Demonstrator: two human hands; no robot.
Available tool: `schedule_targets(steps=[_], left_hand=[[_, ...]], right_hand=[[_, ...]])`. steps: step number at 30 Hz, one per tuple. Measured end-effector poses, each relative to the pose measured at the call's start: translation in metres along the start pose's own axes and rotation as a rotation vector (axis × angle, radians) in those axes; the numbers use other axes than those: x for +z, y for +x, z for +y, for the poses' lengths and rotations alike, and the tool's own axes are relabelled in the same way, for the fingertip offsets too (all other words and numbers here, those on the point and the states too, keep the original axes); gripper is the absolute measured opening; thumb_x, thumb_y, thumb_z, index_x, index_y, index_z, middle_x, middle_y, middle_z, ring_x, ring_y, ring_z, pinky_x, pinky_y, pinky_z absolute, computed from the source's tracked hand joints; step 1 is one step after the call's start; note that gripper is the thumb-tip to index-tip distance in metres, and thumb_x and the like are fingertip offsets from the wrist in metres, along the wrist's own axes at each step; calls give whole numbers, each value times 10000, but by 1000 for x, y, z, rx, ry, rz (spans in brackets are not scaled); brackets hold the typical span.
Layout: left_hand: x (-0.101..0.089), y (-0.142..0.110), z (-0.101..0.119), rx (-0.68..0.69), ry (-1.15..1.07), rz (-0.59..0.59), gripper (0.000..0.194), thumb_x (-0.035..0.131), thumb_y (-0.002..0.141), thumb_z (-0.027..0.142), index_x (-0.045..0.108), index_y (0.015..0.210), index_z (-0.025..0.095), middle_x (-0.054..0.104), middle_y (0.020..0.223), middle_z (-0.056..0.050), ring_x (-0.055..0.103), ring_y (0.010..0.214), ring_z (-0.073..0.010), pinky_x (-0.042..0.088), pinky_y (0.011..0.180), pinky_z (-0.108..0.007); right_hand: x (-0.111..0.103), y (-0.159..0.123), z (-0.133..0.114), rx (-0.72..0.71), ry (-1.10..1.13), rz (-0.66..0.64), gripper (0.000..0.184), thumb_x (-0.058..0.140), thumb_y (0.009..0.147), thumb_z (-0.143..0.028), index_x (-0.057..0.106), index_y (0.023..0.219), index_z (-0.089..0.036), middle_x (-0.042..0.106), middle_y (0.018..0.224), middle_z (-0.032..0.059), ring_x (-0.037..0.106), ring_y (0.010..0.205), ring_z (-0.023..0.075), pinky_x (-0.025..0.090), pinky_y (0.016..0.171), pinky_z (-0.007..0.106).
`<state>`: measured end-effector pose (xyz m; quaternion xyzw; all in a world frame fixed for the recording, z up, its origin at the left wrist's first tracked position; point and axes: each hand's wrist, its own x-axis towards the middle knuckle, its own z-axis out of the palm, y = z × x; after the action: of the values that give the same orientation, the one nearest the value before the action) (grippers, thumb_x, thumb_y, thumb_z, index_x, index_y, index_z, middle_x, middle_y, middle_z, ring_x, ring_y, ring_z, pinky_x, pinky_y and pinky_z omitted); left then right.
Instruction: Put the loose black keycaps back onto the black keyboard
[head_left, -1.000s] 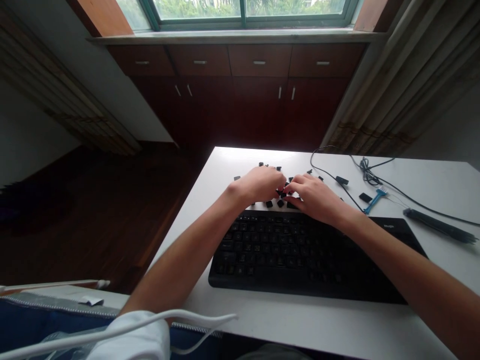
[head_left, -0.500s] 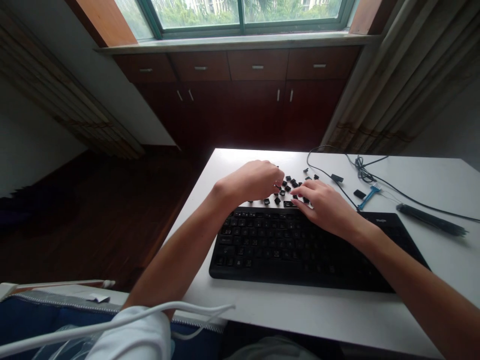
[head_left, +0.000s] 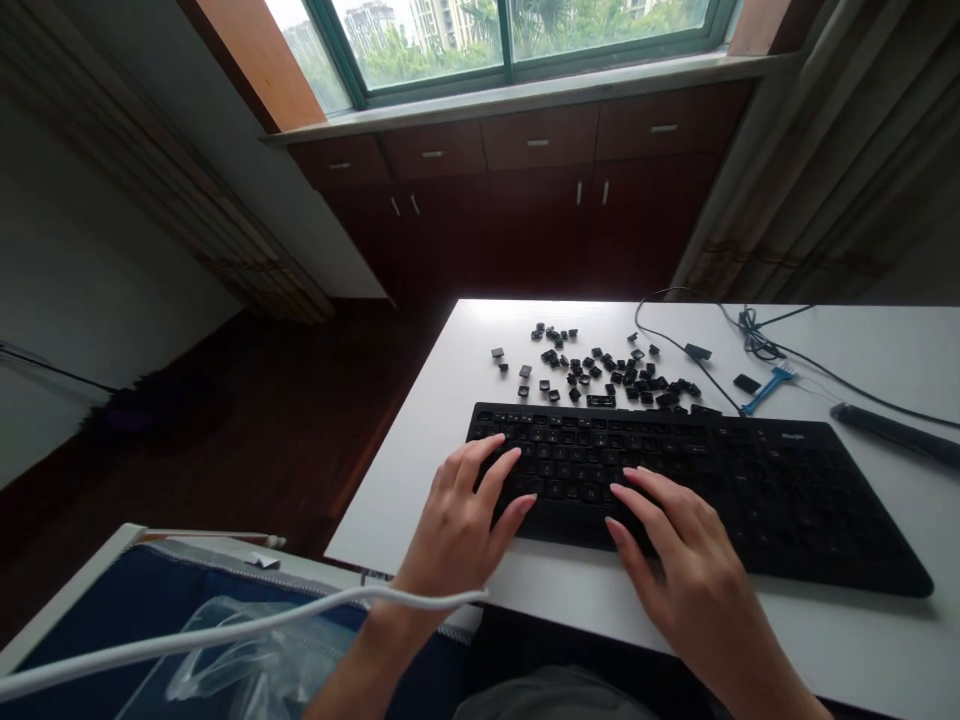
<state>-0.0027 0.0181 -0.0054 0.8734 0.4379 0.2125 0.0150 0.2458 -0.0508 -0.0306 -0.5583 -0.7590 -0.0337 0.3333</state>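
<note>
A black keyboard (head_left: 780,500) with bare key sockets lies across the white table. Over its left end rests my left hand (head_left: 465,510), fingers spread, fingertips on or just above the key area. My right hand (head_left: 682,550) is spread over the middle of the front edge, its fingertips likewise at the keys; whether they press cannot be told. Neither hand holds anything. Behind the keyboard, many loose black keycaps (head_left: 589,362) are scattered, and a long keycap (head_left: 601,400) lies close to the back edge.
On the right lie a blue brush (head_left: 770,388), a dark long-bristled brush or bundle (head_left: 896,432) and a coiled black cable (head_left: 757,340). A white cable (head_left: 300,612) crosses at lower left, above a clear plastic bag (head_left: 262,655). Dark cabinets (head_left: 525,220) stand beyond the table (head_left: 405,470).
Both hands have drawn back from the loose keycaps to the keyboard, their fingers now spread. The keycaps stand uncovered. The view has turned a little left.
</note>
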Motion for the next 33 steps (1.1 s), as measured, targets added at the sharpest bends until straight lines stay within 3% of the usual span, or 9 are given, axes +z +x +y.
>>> schedule_targets(steps=[4,9,16,21,29,33], left_hand=[[13,-9,19,-70,53,39,428,572,966,317,534,1366,169,462,1443,-172,447,1324,-320,402,1088,-517],[14,-6,24,-49,42,2,427,553,975,313,543,1389,209,449,1463,-166,450,1305,-314,401,1057,-495],[19,-7,36,-129,63,14,454,509,991,381,491,1445,393,391,1519,-127,446,1273,-333,367,1005,-534],[23,-3,40,-144,70,16,449,532,965,476,518,1413,436,388,1523,-114,444,1261,-345,345,1007,-553],[15,-7,29,-97,26,45,482,588,956,348,516,1427,274,436,1475,-161,470,1269,-326,378,1013,-494],[11,-8,19,-43,20,52,435,598,948,295,550,1371,204,502,1416,-167,504,1251,-313,388,1018,-472]], right_hand=[[3,10,-4,1,-35,-24,360,636,932,-250,604,1276,-153,625,1273,141,569,1194,271,420,1062,491],[5,10,-6,1,-41,-29,363,629,934,-244,600,1287,-163,623,1277,136,564,1190,262,403,1082,495],[5,8,-8,40,-53,-37,372,632,930,-257,601,1287,-159,594,1293,143,531,1214,278,395,1085,496],[11,16,-13,76,-96,-46,389,622,940,-297,596,1304,-161,594,1236,155,548,1146,289,419,1015,516],[16,33,-20,144,-145,-106,407,575,964,-385,599,1343,-240,540,1299,172,522,1179,336,426,957,546],[11,23,-16,91,-85,-111,428,580,966,-340,556,1366,-187,556,1316,168,524,1209,305,413,1011,516]])
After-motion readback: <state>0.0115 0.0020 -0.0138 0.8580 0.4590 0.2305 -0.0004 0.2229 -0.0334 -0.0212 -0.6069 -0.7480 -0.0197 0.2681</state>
